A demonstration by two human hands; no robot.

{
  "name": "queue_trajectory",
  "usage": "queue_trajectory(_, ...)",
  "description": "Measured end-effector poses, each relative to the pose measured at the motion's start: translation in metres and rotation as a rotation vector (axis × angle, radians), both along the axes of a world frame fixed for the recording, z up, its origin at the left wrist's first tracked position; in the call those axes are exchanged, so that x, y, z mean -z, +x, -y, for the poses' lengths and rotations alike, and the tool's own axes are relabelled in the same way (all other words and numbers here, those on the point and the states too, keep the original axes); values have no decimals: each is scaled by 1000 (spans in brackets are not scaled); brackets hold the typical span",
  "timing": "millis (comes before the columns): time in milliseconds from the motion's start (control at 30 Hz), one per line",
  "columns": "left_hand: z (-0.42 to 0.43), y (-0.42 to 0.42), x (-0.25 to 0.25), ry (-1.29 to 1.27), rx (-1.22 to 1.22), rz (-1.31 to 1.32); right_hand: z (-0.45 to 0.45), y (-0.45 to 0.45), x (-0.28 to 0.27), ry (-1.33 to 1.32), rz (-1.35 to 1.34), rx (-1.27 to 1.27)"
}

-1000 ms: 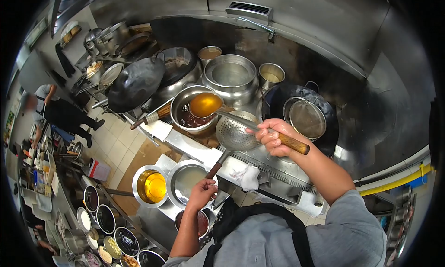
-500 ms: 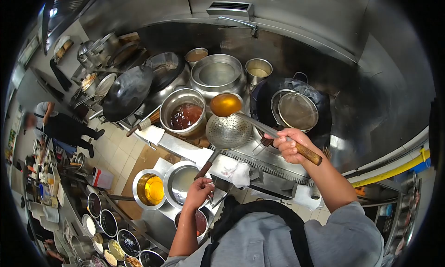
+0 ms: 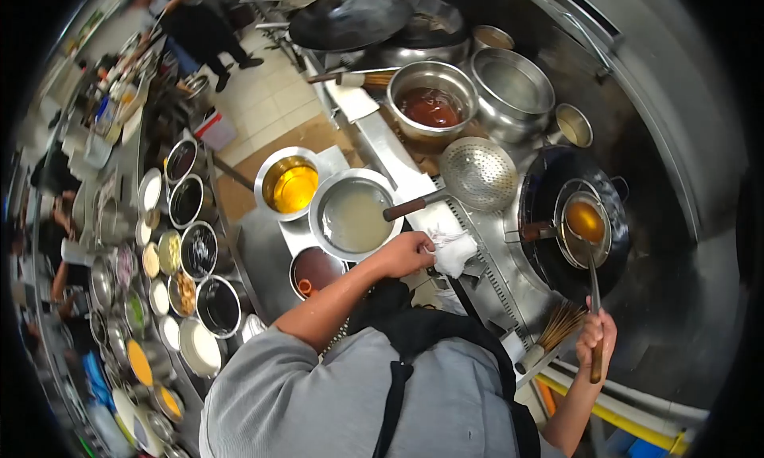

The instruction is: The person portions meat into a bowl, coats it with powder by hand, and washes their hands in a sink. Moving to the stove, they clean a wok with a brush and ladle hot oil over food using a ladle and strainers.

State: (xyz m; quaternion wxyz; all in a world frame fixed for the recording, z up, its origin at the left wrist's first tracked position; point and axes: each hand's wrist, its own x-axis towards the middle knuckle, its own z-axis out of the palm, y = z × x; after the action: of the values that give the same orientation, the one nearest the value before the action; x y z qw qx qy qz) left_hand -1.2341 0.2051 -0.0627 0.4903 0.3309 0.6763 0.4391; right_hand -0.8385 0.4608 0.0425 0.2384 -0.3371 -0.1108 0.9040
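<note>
My right hand [image 3: 597,339] is closed around the wooden handle of a metal ladle [image 3: 593,276]. The ladle's bowl holds orange-yellow liquid [image 3: 586,222] and is over a round fine-mesh strainer [image 3: 571,197], which rests across a dark wok [image 3: 549,171]. Near the counter's front edge, my left hand [image 3: 407,253] has its fingers curled inward beside a crumpled white cloth [image 3: 454,247]; whether they grip it is hidden. Just beyond that hand lies a perforated skimmer [image 3: 479,174], its brown handle reaching over a bowl of cloudy liquid [image 3: 354,215].
A pot of red-brown sauce [image 3: 431,108] and a steel pot [image 3: 513,80] stand behind the skimmer. Left are a bowl of yellow oil [image 3: 290,183] and several ingredient containers [image 3: 199,251]. A bamboo brush [image 3: 549,339] lies near my right forearm. Another person [image 3: 199,28] stands at far left.
The view has turned. My right hand has carried the filled ladle from above the skimmer to the strainer over the wok. My left hand has shifted from near the skimmer's handle to beside the cloth.
</note>
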Motion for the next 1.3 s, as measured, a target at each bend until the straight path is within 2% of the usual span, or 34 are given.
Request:
queue_trajectory(33,1,2,5,3,-20,9,-3,3,7,123,133,20)
queue_trajectory(67,0,3,10,16,-11,14,-9,6,13,292,494,-35)
queue_trajectory(133,-2,3,17,39,8,19,0,-14,12,530,847,-23)
queue_trajectory(200,-2,3,24,74,10,-182,3,-6,12,716,1024,-162)
queue_trajectory(267,-3,-2,33,19,-29,-37,6,-6,14,937,1207,-186)
queue_trajectory(300,-4,-5,45,37,-28,21,6,-9,15,1269,1427,-236)
queue_trajectory(367,-6,-8,24,1,-18,100,9,-31,1,1089,1296,-160)
queue_trajectory(400,-5,-9,29,8,-51,183,13,-51,-24,815,1102,-121)
queue_trajectory(467,-4,-13,10,-24,-45,168,5,-53,-33,542,636,0)
queue_trajectory(500,-3,-16,9,-32,-46,166,3,-59,-33,546,620,-10)
queue_trajectory(567,-2,-24,16,-41,-34,154,1,-78,-34,72,-175,-33)
queue_trajectory(600,-1,-29,17,-28,-38,153,2,-96,-37,68,-182,-56)
queue_trajectory(667,3,-38,22,-4,-49,145,4,-138,-44,-108,-340,-176)
queue_trajectory(733,8,-46,13,-1,-98,143,-3,-180,-44,-93,-302,-250)
queue_trajectory(800,17,-55,12,0,-139,136,-11,-232,-50,187,-90,-491)
queue_trajectory(867,23,-64,17,8,-164,236,-4,-292,-69,570,329,-600)
queue_trajectory(933,27,-71,24,21,-182,248,-1,-340,-69,921,621,-739)
queue_trajectory(1000,32,-76,27,46,-211,292,0,-379,-64,1133,763,-891)
queue_trajectory(1100,39,-77,35,61,-233,309,5,-421,-48,1262,917,-956)
queue_trajectory(1133,40,-79,35,56,-249,318,2,-428,-42,1265,912,-955)
queue_trajectory(1233,46,-80,39,40,-258,322,-9,-443,-28,576,707,-924)
queue_trajectory(1267,49,-79,42,39,-266,339,-16,-441,-20,576,697,-923)
queue_trajectory(1300,51,-79,41,37,-270,349,-26,-438,-7,264,486,-852)
